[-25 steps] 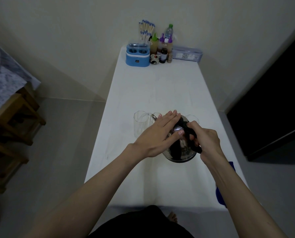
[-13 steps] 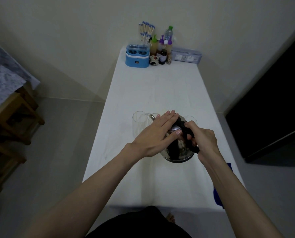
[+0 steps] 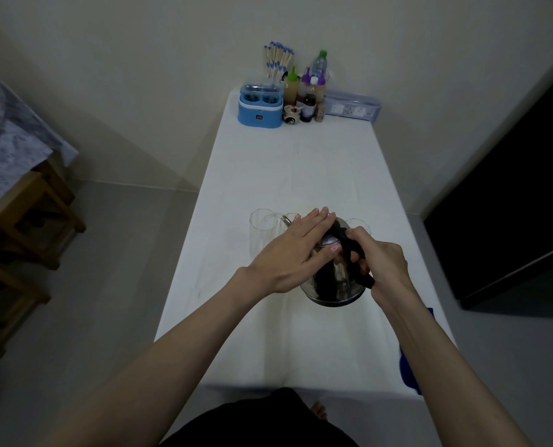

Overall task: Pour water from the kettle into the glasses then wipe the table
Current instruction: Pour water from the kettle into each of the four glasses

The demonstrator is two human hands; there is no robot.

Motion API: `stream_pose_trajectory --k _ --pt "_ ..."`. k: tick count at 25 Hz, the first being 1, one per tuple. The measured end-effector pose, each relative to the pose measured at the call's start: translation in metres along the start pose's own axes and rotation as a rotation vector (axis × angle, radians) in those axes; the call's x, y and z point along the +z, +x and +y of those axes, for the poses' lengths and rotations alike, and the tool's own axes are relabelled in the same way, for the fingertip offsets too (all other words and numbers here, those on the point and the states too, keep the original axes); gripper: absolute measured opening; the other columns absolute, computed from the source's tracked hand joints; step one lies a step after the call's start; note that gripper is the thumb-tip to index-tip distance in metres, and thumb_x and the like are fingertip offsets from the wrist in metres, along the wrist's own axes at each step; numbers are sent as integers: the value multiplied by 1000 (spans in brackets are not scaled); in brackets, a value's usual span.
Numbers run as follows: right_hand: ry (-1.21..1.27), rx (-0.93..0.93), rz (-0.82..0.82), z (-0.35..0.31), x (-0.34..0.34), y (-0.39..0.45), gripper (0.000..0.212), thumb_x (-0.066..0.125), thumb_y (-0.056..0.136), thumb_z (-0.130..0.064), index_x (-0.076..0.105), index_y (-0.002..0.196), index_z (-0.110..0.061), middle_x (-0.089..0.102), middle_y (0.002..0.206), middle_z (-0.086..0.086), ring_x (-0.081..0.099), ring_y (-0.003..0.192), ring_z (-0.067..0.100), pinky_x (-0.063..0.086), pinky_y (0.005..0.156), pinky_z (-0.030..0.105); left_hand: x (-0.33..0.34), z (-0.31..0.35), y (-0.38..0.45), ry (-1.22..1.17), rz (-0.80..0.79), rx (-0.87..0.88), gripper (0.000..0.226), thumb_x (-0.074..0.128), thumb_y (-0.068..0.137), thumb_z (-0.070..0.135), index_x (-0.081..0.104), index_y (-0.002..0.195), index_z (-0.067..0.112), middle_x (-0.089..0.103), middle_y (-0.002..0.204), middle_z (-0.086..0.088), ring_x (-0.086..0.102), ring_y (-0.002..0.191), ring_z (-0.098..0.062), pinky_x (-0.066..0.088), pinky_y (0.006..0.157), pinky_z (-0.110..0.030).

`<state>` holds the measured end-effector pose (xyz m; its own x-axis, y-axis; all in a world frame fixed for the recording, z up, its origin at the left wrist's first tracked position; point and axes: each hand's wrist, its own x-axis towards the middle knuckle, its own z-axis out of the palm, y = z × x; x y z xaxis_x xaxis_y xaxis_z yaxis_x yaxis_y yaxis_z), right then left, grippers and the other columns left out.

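Clear tall drinking glass (image 3: 262, 232) upright on long white table (image 3: 288, 162), just left of the spout | left hand (image 3: 293, 253) spread flat, fingers together, pressed on the lid of round shiny steel kettle (image 3: 335, 280) mid-table | right hand (image 3: 383, 264) curled tight around kettle's black handle (image 3: 354, 253) | blue cloth (image 3: 409, 366) at table's right edge, partly hidden by forearm

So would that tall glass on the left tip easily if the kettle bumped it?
Probably. The glass looks tall, narrow and empty, so likely light and top-heavy. It stands right by the kettle spout, and being glass it could break or roll.
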<state>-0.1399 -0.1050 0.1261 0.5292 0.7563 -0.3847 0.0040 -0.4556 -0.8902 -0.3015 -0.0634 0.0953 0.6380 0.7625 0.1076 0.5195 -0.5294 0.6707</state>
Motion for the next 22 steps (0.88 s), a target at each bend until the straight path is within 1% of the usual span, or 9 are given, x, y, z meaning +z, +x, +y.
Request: stream_pose_trajectory --k 7,13,22 --pt "-6 -8 -5 -1 -2 -1 35 75 68 -44 65 59 -11 60 56 2 47 53 18 46 67 35 1 2 1 -4 7 2 63 32 102 47 16 156 17 11 164 2 1 150 -4 0 122 -30" --pt "-16 -11 -13 -3 -4 -3 35 74 66 -45 66 61 -11 60 56 1 46 50 16 46 67 35 2 2 0 -8 20 7 64 32 102 47 17 156 17 12 164 2 1 150 -4 1 122 -31" --pt "-17 -9 -11 -5 -5 -6 34 74 67 -44 66 62 -11 61 56 2 46 53 18 45 67 35 1 7 -1 -17 19 3 63 31 102 47 17 156 18 12 164 2 2 150 -5 -1 122 -28"
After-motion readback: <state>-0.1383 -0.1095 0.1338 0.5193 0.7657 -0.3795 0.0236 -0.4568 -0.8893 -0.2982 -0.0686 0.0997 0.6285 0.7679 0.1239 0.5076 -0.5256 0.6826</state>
